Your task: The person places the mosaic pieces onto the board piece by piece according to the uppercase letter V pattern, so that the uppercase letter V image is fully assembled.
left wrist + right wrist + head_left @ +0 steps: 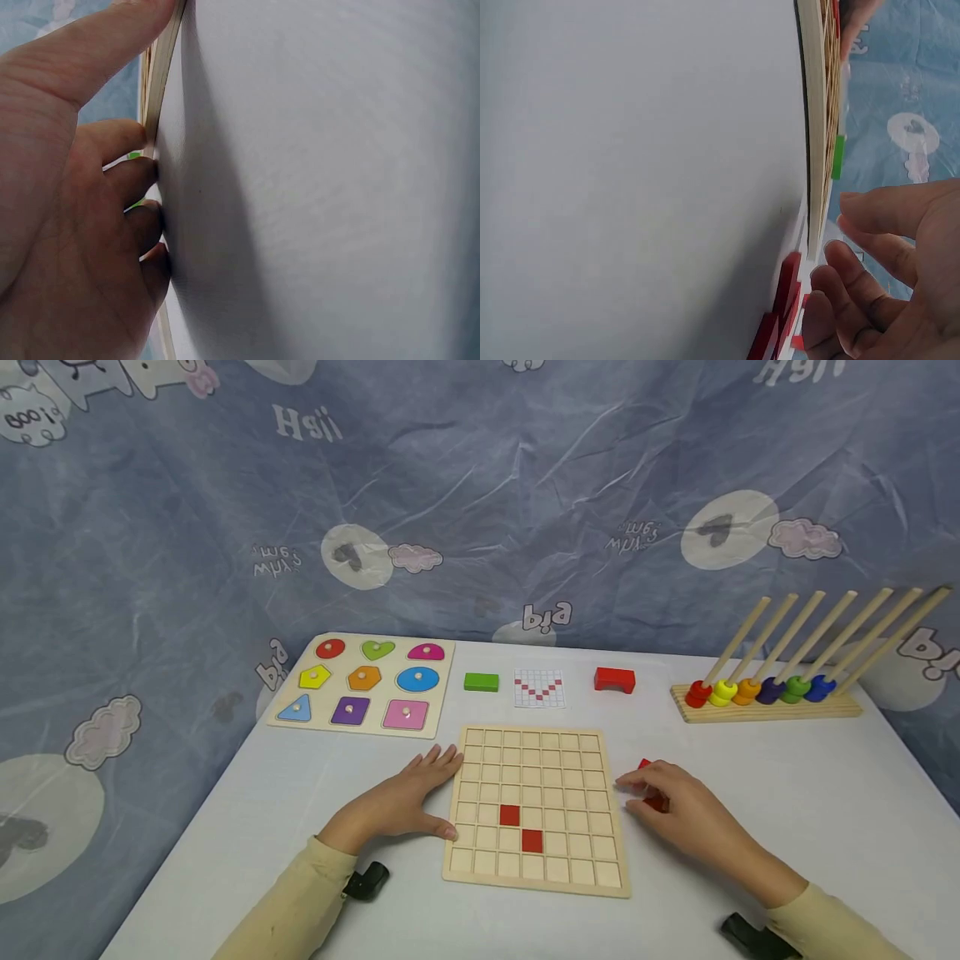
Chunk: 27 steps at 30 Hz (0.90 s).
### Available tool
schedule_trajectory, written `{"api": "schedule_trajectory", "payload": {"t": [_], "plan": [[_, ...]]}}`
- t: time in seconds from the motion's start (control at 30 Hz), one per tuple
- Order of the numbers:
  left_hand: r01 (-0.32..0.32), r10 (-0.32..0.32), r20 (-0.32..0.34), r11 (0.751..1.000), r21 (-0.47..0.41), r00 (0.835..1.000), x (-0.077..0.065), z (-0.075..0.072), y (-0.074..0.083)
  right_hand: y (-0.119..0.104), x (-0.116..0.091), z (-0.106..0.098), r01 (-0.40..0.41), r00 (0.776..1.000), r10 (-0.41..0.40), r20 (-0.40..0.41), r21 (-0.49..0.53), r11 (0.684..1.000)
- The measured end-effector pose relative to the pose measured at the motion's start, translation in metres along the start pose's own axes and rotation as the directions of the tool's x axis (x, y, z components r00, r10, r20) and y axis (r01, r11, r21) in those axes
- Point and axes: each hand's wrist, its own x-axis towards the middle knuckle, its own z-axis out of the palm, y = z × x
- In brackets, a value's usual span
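Note:
A pale wooden grid board [558, 887] lies on the table with two red square tiles in its cells, one [509, 815] diagonally above the other [532, 841]. My left hand [401, 802] rests at the board's left side, thumb and fingers spread along the edge. Beyond the right edge, my right hand [686, 810] hovers with fingers bent and a gap between thumb and index fingertip; no tile shows between them. Several red pieces [786, 285] lie on the table by its fingers in the right wrist view, partly hidden under the hand in the head view.
Behind the board are a green block [481, 682], a printed pattern card [539, 688] and a red arch block [614, 680]. A shape puzzle board [360, 685] lies back left. A peg rack [772, 710] with coloured rings stands back right, before a hanging blue cloth [480, 502].

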Motion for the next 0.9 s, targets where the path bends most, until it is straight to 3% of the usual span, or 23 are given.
{"api": "schedule_trajectory", "payload": {"t": [0.23, 0.47, 0.9], "plan": [[0.005, -0.005, -0.003, 1.000, 0.007, 1.000, -0.001, -0.001, 0.001, 0.014, -0.006, -0.009, -0.052, 0.998, 0.051, -0.020, -0.065, 0.997], [0.007, -0.007, 0.001, 1.000, 0.003, 1.000, 0.000, 0.000, 0.000, 0.020, -0.008, -0.009, -0.125, 0.991, 0.129, 0.029, -0.113, 0.986], [0.007, -0.007, -0.006, 1.000, 0.016, 1.000, 0.000, 0.002, -0.002, 0.020, -0.008, -0.007, -0.133, 0.989, 0.141, 0.049, -0.145, 0.981]]}}
